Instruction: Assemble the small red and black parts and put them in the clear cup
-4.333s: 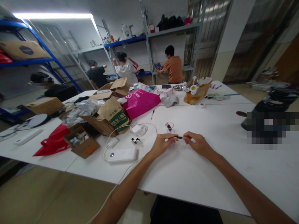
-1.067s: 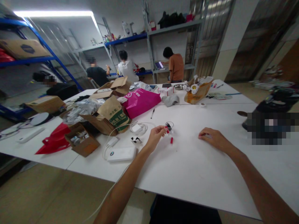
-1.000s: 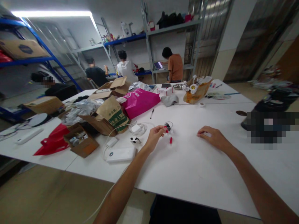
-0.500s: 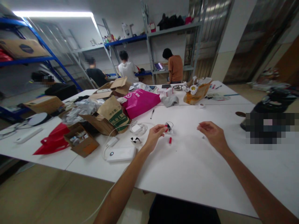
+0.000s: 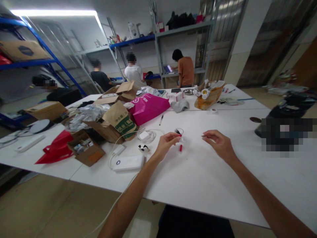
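My left hand (image 5: 168,142) is over the middle of the white table (image 5: 198,185), thumb and fingers pinched on a small red piece (image 5: 179,136), mostly covered by the fingertips. Just beyond it is a small clear round container (image 5: 182,131) with something dark inside. A red cylinder (image 5: 180,148) with a clear end rests on the table just below those fingers. To the right, my right hand (image 5: 219,142) has its thumb and forefinger closed on a tiny greyish piece (image 5: 203,136), too small to name. The two hands are apart.
Left of my hands lie a white power bank (image 5: 129,163), a coiled white cable (image 5: 154,138) and a black-and-white piece (image 5: 143,148). Cardboard boxes, a magenta bag (image 5: 151,107) and a red bag (image 5: 55,148) crowd the left. A black bag (image 5: 284,112) stands right. Several people sit behind.
My right hand has moved left, toward my left hand. The small grey bit that lay under it on the table is gone from there. My left hand has shifted slightly right.
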Demonstrator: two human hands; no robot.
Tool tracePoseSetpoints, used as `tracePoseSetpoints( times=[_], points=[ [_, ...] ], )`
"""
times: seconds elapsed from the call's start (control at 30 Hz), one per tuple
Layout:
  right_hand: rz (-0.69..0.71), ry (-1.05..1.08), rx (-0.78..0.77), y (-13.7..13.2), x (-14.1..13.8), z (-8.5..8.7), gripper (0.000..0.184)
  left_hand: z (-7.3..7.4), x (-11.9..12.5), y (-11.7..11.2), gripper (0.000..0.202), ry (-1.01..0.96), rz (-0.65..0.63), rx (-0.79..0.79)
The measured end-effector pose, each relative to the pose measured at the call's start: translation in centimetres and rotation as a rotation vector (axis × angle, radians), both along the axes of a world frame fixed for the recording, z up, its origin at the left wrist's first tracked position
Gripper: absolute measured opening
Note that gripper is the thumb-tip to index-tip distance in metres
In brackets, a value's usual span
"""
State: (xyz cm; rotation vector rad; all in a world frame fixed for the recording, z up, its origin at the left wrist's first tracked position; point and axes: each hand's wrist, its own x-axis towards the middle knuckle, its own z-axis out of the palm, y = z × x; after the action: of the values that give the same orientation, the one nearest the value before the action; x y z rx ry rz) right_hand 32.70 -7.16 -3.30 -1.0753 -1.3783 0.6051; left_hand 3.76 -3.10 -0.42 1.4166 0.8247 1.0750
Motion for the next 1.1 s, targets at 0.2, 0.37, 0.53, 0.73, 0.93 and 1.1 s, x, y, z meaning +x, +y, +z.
tracePoseSetpoints(
  times=[0.2, 0.37, 0.53, 0.73, 0.93, 1.1],
  points=[
    [0.109, -0.051, -0.104, -1.0, -1.6, 0.5, 0.038, -0.5, 0.8, -0.8, 0.032, 0.182, -0.058, 0.239],
    [0.241, -0.138, -0.183, -1.8, -3.0, 0.3, 0.037, -1.0, 1.3, -1.3, 0.033, 0.149, -0.081, 0.275],
    [0.226, -0.170, -0.132, -1.9, -3.8, -0.1, 0.035, -1.3, 1.3, -1.3, 0.030, 0.157, -0.070, 0.315],
    [0.217, -0.196, -0.084, -2.1, -3.9, -0.1, 0.029, -0.8, 1.5, -1.7, 0.025, 0.185, -0.060, 0.322],
    [0.195, -0.230, -0.017, -2.1, -3.9, 0.1, 0.023, -0.7, 1.8, -2.2, 0.024, 0.213, -0.036, 0.267],
    [0.159, -0.249, 0.038, -2.1, -4.0, 0.0, 0.018, -1.1, 2.2, -2.1, 0.029, 0.144, 0.007, 0.126]
  ],
)
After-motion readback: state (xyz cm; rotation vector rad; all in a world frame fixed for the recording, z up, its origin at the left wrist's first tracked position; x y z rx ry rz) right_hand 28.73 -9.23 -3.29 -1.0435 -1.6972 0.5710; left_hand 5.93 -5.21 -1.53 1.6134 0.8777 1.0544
